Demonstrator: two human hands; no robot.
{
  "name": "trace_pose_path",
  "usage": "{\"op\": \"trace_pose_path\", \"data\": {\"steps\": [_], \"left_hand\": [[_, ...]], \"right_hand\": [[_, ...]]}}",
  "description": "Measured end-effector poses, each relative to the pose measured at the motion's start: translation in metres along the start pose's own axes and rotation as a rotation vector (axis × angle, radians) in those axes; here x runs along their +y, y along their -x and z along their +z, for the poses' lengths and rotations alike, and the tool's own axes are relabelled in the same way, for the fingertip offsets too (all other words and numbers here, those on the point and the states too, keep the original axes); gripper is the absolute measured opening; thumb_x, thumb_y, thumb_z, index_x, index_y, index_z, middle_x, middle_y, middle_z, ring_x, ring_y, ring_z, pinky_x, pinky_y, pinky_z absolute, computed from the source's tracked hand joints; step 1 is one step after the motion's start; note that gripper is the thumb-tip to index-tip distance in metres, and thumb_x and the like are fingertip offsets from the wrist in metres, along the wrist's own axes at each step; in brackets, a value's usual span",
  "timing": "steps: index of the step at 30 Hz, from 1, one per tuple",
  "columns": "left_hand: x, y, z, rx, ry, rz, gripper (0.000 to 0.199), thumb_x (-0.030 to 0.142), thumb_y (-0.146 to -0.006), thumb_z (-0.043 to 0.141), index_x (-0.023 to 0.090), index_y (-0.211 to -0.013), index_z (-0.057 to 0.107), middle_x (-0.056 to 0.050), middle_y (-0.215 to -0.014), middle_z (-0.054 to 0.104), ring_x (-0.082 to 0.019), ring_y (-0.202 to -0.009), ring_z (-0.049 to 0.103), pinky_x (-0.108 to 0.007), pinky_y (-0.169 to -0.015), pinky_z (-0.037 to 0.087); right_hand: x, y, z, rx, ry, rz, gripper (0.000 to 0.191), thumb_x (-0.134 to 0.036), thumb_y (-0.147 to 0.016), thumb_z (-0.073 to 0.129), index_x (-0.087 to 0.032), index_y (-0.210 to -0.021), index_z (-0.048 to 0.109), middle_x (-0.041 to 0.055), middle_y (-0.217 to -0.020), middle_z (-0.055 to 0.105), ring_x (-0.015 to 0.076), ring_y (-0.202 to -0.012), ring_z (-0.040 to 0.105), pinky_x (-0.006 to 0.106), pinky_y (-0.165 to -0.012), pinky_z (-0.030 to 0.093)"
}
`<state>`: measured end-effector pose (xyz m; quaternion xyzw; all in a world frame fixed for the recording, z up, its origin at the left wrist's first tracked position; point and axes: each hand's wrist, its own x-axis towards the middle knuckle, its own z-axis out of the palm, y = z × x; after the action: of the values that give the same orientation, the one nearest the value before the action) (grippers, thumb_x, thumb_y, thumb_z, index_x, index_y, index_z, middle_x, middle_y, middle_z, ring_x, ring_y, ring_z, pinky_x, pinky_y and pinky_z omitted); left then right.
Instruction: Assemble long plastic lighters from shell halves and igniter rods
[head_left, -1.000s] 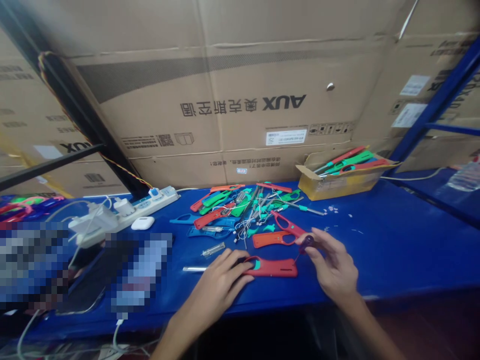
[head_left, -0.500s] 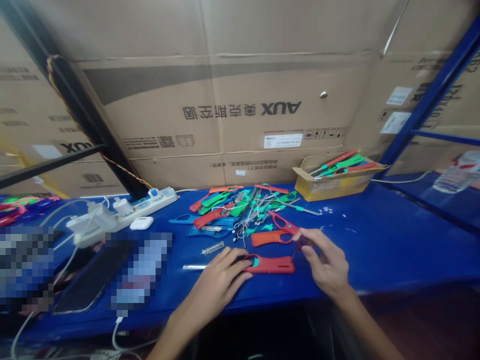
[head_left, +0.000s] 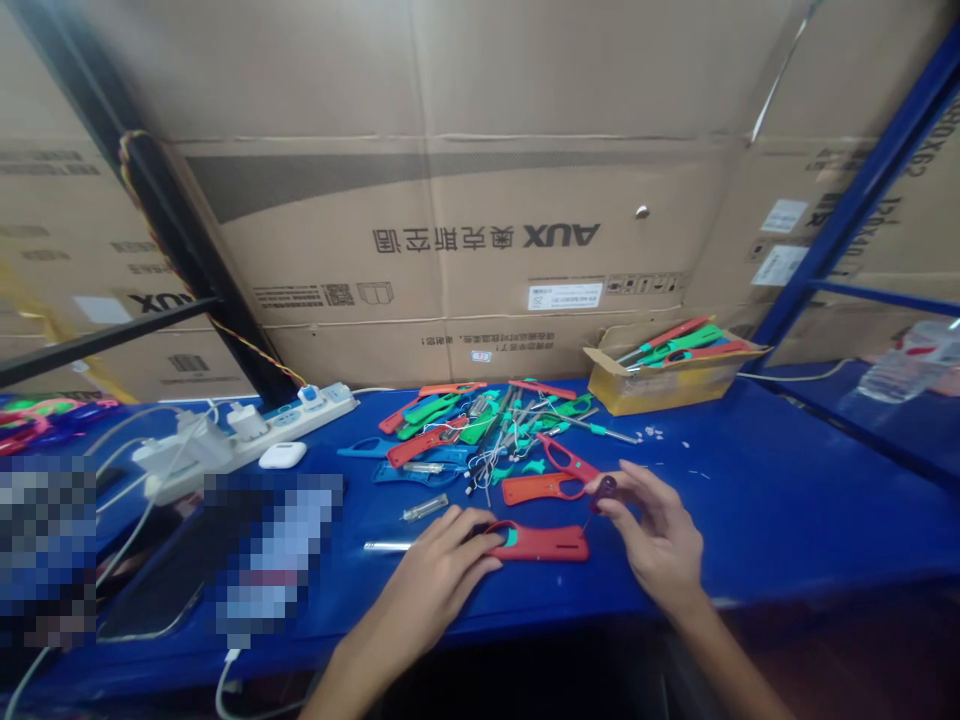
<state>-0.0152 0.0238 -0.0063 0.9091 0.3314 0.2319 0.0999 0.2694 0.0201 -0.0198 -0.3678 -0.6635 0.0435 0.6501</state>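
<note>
A red long-nosed gas lighter (head_left: pixel 551 543) lies flat near the table's front edge, its metal tube pointing left. My left hand (head_left: pixel 450 560) is closed around its trigger end and presses it to the table. Between the thumb and fingers of my right hand (head_left: pixel 660 535) is a small screwdriver with a dark purple handle (head_left: pixel 604 490). Its thin shaft slants down to the right end of the red lighter. Just behind lie an orange handle shell (head_left: pixel 536 488) and a red shell (head_left: pixel 568 460). A clear gas tank (head_left: pixel 425 507) rests behind my left hand.
A pile of lighter parts (head_left: pixel 517 420) spreads across the back. Behind it on the right, a yellow carton (head_left: pixel 667 385) holds several lighters. A power strip (head_left: pixel 255 435), a white earphone case (head_left: pixel 283 456) and phones (head_left: pixel 277 560) occupy the left. Small white scraps (head_left: pixel 651 434) lie near the carton.
The view has shifted slightly, so the table sits a little lower. My right hand has tilted the screwdriver handle more upright over the lighter's end. My left hand keeps its hold.
</note>
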Motion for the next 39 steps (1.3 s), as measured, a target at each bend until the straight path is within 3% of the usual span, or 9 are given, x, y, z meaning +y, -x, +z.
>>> {"op": "trace_pose_path", "data": {"steps": [4, 9, 17, 32, 39], "left_hand": [[0.002, -0.001, -0.002, -0.009, 0.013, -0.005, 0.025, 0.027, -0.108, 0.049, 0.023, -0.126, 0.067, -0.007, -0.13, 0.065, -0.025, -0.115, 0.063, -0.049, -0.103, 0.053], [0.001, -0.002, -0.001, -0.001, 0.016, -0.003, 0.026, 0.027, -0.109, 0.049, 0.022, -0.126, 0.067, -0.008, -0.129, 0.065, -0.025, -0.114, 0.063, -0.048, -0.102, 0.053], [0.001, -0.001, -0.001, 0.004, 0.014, -0.004, 0.024, 0.026, -0.108, 0.05, 0.023, -0.125, 0.067, -0.007, -0.129, 0.065, -0.025, -0.113, 0.063, -0.047, -0.104, 0.052], [0.003, -0.001, -0.002, 0.007, -0.003, -0.005, 0.027, 0.029, -0.11, 0.047, 0.024, -0.125, 0.068, -0.007, -0.128, 0.066, -0.024, -0.112, 0.065, -0.048, -0.104, 0.053], [0.004, -0.001, -0.003, -0.007, -0.007, -0.013, 0.025, 0.027, -0.109, 0.049, 0.024, -0.126, 0.068, -0.007, -0.128, 0.066, -0.024, -0.112, 0.066, -0.049, -0.108, 0.051]], "right_hand": [[0.004, 0.003, 0.001, 0.019, 0.0, 0.008, 0.051, -0.015, -0.093, 0.072, -0.031, -0.14, 0.06, 0.0016, -0.097, 0.074, 0.0181, -0.082, 0.071, 0.031, -0.072, 0.06], [-0.002, -0.007, -0.003, -0.108, 0.04, -0.094, 0.039, -0.014, -0.096, 0.066, -0.031, -0.132, 0.066, 0.0031, -0.101, 0.074, 0.0189, -0.086, 0.069, 0.033, -0.076, 0.059], [-0.011, -0.01, -0.002, -0.195, 0.036, -0.082, 0.051, -0.006, -0.1, 0.055, -0.031, -0.144, 0.057, 0.0038, -0.116, 0.076, 0.0178, -0.096, 0.071, 0.031, -0.085, 0.059], [-0.01, -0.012, -0.003, -0.117, 0.026, -0.051, 0.037, -0.012, -0.095, 0.066, -0.027, -0.129, 0.068, 0.0048, -0.097, 0.079, 0.0202, -0.08, 0.072, 0.036, -0.073, 0.06], [-0.011, -0.009, -0.003, -0.189, -0.025, -0.041, 0.045, -0.01, -0.097, 0.061, -0.031, -0.137, 0.062, 0.0034, -0.101, 0.075, 0.018, -0.084, 0.072, 0.03, -0.073, 0.061]]}}
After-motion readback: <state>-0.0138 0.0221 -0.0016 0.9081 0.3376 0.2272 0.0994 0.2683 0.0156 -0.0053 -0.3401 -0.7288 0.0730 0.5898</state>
